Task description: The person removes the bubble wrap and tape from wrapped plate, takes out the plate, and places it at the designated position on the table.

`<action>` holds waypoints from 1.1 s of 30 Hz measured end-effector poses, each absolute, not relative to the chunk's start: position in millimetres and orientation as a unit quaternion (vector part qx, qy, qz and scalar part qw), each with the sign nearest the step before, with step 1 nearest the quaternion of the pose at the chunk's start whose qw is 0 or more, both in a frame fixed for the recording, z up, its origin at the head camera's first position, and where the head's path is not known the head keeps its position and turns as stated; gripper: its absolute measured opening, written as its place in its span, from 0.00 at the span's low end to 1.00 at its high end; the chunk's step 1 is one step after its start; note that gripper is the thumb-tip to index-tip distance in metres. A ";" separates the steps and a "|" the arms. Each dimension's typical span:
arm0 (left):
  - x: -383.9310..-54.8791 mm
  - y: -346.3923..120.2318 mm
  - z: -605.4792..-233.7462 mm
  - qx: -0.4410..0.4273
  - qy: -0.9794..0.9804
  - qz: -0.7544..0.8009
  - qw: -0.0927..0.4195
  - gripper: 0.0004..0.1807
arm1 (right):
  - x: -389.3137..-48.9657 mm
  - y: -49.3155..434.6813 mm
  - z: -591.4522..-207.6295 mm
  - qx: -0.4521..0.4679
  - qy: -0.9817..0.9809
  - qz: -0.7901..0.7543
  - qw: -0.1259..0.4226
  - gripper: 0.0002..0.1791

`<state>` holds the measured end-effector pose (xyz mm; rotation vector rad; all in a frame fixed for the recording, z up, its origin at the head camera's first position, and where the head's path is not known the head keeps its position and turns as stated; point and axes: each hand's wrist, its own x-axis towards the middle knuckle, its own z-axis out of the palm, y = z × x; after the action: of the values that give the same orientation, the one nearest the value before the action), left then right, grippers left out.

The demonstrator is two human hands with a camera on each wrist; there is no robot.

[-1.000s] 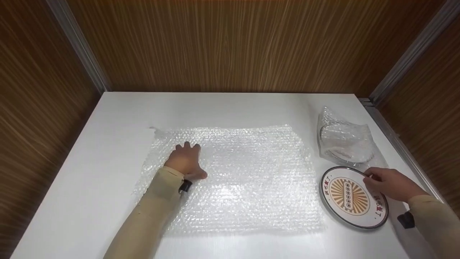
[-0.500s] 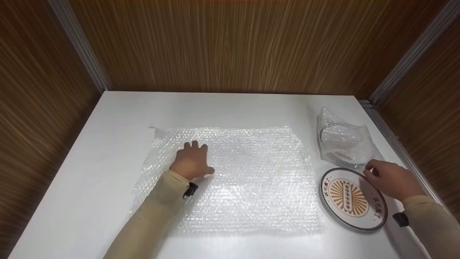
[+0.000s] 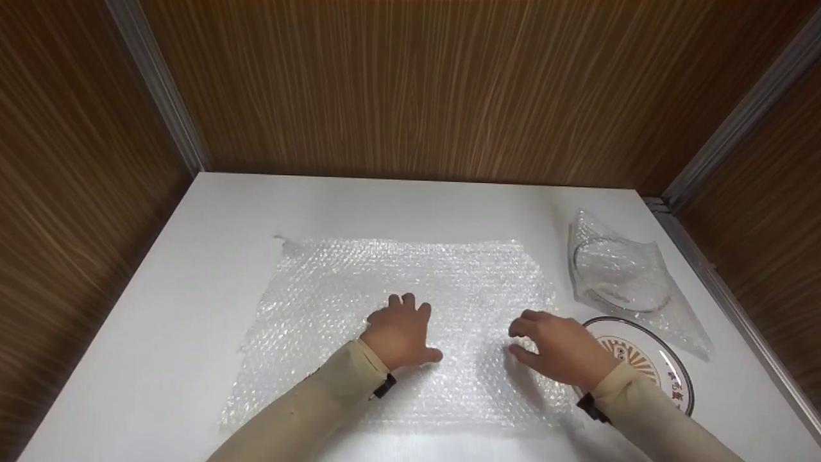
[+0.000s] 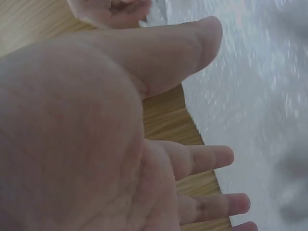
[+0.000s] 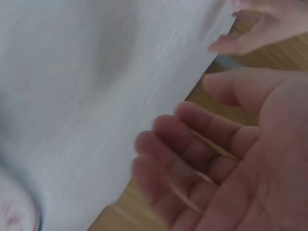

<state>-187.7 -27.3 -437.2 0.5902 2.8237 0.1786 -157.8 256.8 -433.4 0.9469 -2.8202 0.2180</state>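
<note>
A sheet of clear bubble wrap (image 3: 333,282) lies flat on the white table. Over its middle is my left hand (image 3: 399,333), fingers spread and nothing held; whether it touches the sheet I cannot tell. My right hand (image 3: 564,346) is above the sheet's right part, its fingers loosely bent with a gap to the thumb. Partly hidden beneath the right hand and forearm, a white plate (image 3: 667,359) with a dark rim and an orange sunburst print lies at the sheet's right. The left wrist view shows the left palm (image 4: 86,130) empty; the right palm (image 5: 250,183) is empty too.
Behind the plate sits a bubble-wrapped round item (image 3: 622,276), its wrap reaching toward the plate's edge. Wood-grain panels (image 3: 410,90) enclose the white table (image 3: 211,224) at the back and both sides. A metal rail (image 3: 737,308) runs along the right side.
My right hand has left the plate's edge and moved left over the bubble wrap. My left hand has shifted right and nearer. The plate stays beside the sheet.
</note>
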 end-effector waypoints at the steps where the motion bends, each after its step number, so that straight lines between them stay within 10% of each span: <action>1: -185.3 -24.4 -439.3 0.204 0.970 0.059 0.117 0.44 | -158.1 248.9 -436.8 0.317 -0.943 0.077 0.070 0.06; 33: -199.4 -38.1 -456.1 0.189 0.972 0.118 0.080 0.43 | -169.3 207.1 -453.1 0.324 -0.943 0.072 -0.013 0.18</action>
<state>-199.4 -38.1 -456.1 0.5640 2.9058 0.3536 -169.3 207.1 -453.1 1.0273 -2.9881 0.2267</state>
